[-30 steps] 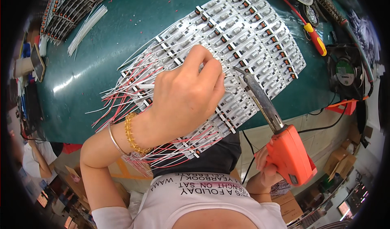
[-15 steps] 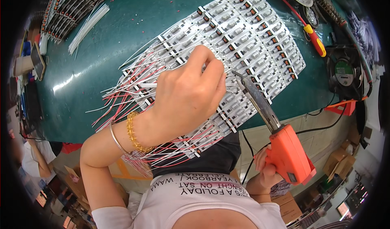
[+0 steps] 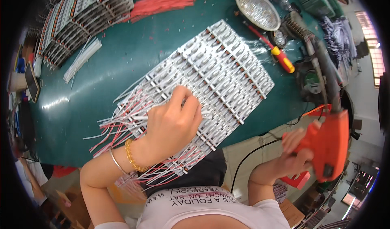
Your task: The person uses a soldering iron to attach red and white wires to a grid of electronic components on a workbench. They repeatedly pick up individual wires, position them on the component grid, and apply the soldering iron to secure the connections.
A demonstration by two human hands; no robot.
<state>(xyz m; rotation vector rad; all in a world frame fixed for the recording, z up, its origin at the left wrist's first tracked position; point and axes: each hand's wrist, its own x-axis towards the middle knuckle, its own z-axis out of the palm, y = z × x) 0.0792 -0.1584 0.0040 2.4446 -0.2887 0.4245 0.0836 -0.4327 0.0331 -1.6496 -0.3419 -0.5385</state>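
Note:
A panel of many small white circuit boards (image 3: pixel 223 72) lies slanted on the green table. Over its near left part is my left hand (image 3: pixel 174 117), fingers pinched together on white wires whose ends poke out past the fingertips. Red and white wires (image 3: pixel 115 125) fan out from the panel's left side, and more hang near my lap. On the right, my right hand (image 3: pixel 298 150) grips the orange handle of a soldering gun (image 3: pixel 331 143), somewhat blurred. The gun's metal shaft points up and away, off the panel, beside a coiled spring holder (image 3: pixel 298 26).
Behind the panel are a metal dish of silvery bits (image 3: pixel 258 10) and a red-and-yellow screwdriver (image 3: pixel 282 60). A small fan (image 3: pixel 313 83) stands at the right edge. Stacked board panels (image 3: pixel 83 11), red wires (image 3: pixel 164 5) and white wires (image 3: pixel 83 58) lie at far left.
My right hand has swung the soldering gun right and up, from the panel toward the spring holder. My left hand keeps its pinch over the panel. The whole view has shifted.

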